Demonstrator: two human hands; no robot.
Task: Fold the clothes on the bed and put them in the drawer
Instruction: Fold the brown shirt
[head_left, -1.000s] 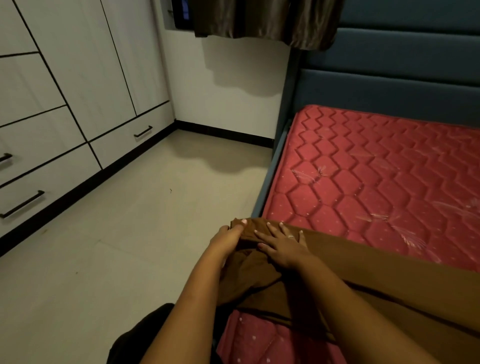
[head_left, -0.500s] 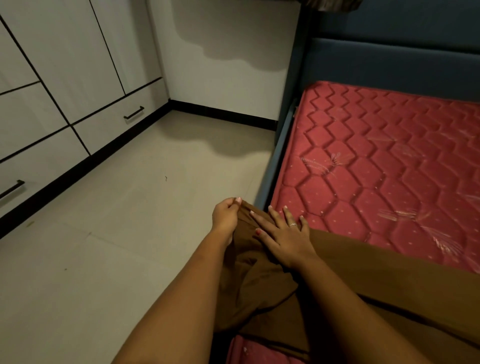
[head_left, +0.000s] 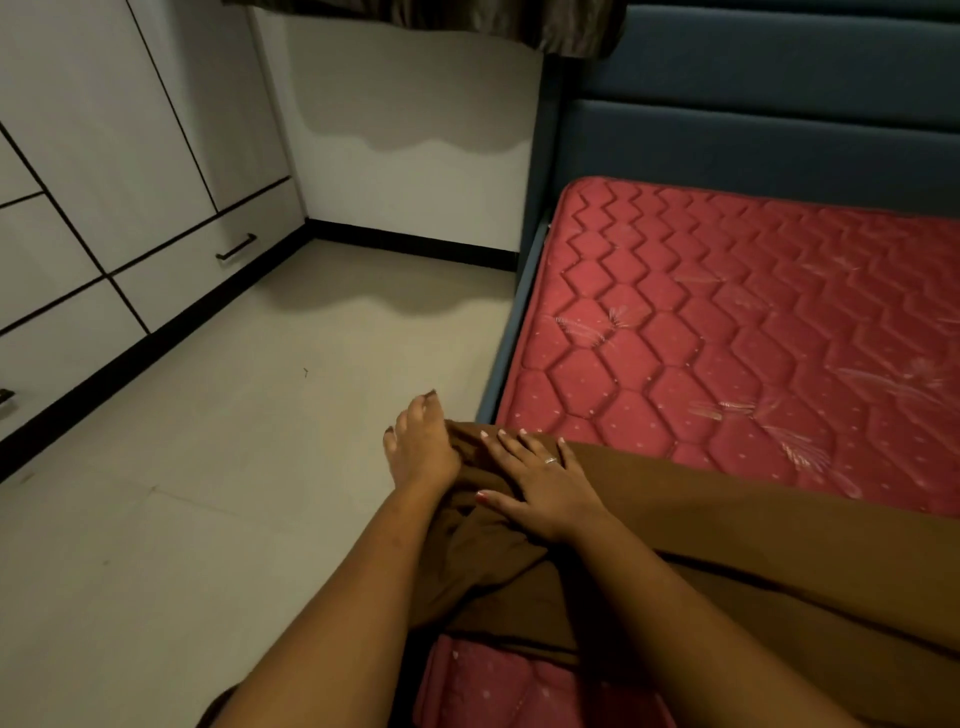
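A brown garment (head_left: 737, 525) lies across the near part of the red quilted mattress (head_left: 727, 332), and its left end hangs bunched over the bed's edge. My right hand (head_left: 540, 483) presses flat on that end, fingers spread. Just left of it, my left hand (head_left: 422, 447) rests against the cloth's outer edge with its fingers stretched forward; I see no cloth held in them. The lower drawers (head_left: 171, 280) of the white wardrobe are closed at the left.
A pale tiled floor (head_left: 218, 467) runs between the bed and the wardrobe wall. The blue padded bed frame and headboard (head_left: 753, 135) border the mattress. A dark curtain (head_left: 467, 21) hangs at the top. Black drawer handles (head_left: 236, 253) stick out slightly.
My left hand has let go of the pinched cloth corner and straightened its fingers along the edge. My right hand stays flat on the garment. The view has shifted.
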